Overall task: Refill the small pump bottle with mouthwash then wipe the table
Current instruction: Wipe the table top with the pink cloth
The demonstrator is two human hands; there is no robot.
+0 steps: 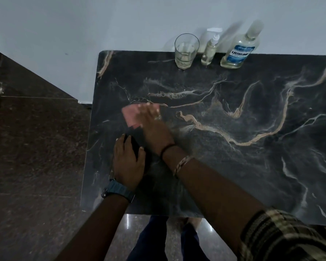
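Observation:
A pink cloth [130, 115] lies on the dark marble table [252, 157], left of the middle. My right hand [154, 127] presses flat on the cloth and is blurred by motion. Just nearer and to the left, my left hand [128, 162] rests on the table, curled around a flat black object [135, 146] that I cannot identify. At the table's far edge stand the small pump bottle [209, 51], holding pale liquid, and to its right the large clear mouthwash bottle [237, 51] with a blue label, its cap on.
A clear drinking glass [185, 51] stands left of the pump bottle at the far edge. A pale wall runs behind the table. Dark stone floor lies to the left, and my legs show below the near edge.

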